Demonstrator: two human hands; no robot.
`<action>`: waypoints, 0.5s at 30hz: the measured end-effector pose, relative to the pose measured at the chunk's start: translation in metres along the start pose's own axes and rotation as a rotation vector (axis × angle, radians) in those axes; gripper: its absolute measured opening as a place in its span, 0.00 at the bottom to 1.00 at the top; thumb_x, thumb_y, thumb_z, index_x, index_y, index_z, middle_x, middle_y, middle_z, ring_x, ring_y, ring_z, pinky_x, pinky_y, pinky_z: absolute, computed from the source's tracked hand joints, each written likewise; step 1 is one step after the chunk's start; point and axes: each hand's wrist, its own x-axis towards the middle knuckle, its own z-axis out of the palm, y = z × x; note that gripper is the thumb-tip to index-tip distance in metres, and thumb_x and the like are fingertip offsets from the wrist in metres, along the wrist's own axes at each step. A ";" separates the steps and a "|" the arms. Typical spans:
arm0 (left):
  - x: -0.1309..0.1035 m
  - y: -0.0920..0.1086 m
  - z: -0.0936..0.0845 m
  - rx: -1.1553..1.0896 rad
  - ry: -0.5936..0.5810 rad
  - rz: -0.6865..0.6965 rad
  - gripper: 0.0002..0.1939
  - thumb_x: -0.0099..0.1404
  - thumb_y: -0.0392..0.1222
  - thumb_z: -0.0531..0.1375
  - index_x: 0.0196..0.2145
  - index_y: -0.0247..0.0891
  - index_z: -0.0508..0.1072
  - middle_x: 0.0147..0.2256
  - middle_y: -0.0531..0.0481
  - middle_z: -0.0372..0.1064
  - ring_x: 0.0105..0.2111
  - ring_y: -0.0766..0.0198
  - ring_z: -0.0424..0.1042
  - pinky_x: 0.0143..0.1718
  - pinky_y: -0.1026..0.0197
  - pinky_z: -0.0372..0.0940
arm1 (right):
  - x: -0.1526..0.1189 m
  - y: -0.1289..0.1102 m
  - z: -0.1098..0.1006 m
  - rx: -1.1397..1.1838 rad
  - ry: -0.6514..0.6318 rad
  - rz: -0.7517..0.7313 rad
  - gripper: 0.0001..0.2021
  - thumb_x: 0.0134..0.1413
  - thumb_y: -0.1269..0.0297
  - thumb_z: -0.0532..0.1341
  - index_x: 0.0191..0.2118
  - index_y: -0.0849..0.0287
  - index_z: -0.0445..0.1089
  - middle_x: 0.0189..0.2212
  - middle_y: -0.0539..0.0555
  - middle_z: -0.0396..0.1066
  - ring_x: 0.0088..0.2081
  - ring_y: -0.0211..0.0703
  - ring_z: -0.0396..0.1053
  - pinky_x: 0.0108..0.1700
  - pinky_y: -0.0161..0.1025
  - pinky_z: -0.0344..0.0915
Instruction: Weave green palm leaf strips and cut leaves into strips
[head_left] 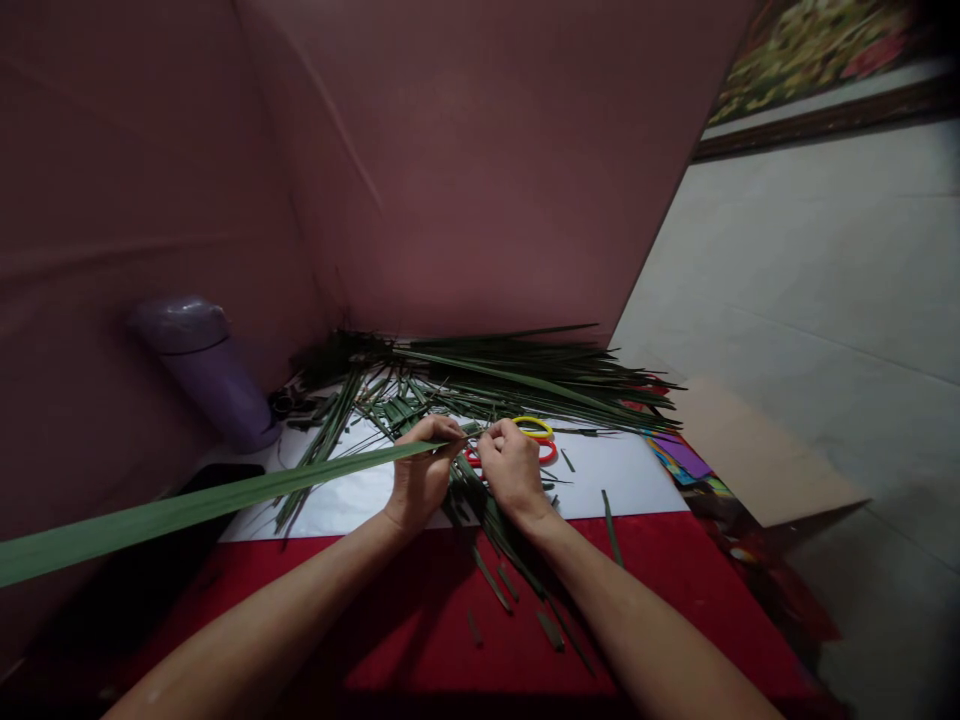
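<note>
A long green leaf strip (225, 500) stretches from the left edge of the view to my left hand (424, 470), whose fingers pinch its narrow end. Close beside it, my right hand (514, 470) is closed, thumb and fingers pressed together at the thin tip between the hands. What exactly the right fingertips grip is too small to make out. Behind my right hand lie scissors with yellow handles (534, 428) and red handles (549, 452), partly hidden by it. Cut leaf pieces (491, 515) lie under and between my hands.
A big bundle of long green leaves (540, 375) lies along the back of the white sheet (630, 490). A purple bottle (221, 385) stands at the left. Leaf scraps dot the red cloth (660, 590). Cardboard (772, 460) and colourful papers (682, 460) are at the right.
</note>
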 end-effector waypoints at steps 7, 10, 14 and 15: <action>0.002 0.005 0.002 -0.040 0.011 0.028 0.08 0.51 0.36 0.62 0.20 0.37 0.65 0.24 0.52 0.66 0.28 0.65 0.66 0.33 0.61 0.61 | 0.003 0.000 -0.002 -0.062 0.017 -0.047 0.06 0.45 0.69 0.52 0.22 0.57 0.62 0.18 0.49 0.65 0.21 0.37 0.61 0.25 0.32 0.53; 0.002 0.009 0.003 -0.033 0.015 0.023 0.08 0.51 0.37 0.62 0.19 0.37 0.65 0.24 0.52 0.66 0.27 0.66 0.65 0.31 0.61 0.61 | 0.003 0.000 -0.003 -0.103 0.025 -0.083 0.06 0.46 0.69 0.52 0.23 0.58 0.63 0.18 0.49 0.65 0.21 0.37 0.60 0.25 0.33 0.53; 0.002 0.010 0.003 -0.029 0.023 0.044 0.07 0.51 0.35 0.61 0.19 0.37 0.66 0.24 0.52 0.66 0.27 0.66 0.65 0.31 0.62 0.61 | 0.003 0.000 -0.003 -0.096 0.020 -0.090 0.08 0.48 0.69 0.51 0.23 0.58 0.64 0.19 0.50 0.66 0.22 0.37 0.61 0.26 0.32 0.53; 0.002 0.010 0.003 -0.018 0.016 0.054 0.07 0.51 0.35 0.61 0.19 0.37 0.66 0.24 0.52 0.66 0.26 0.66 0.65 0.31 0.62 0.61 | 0.004 0.001 -0.003 -0.096 0.021 -0.090 0.08 0.49 0.68 0.51 0.24 0.58 0.64 0.19 0.50 0.66 0.22 0.37 0.62 0.27 0.32 0.53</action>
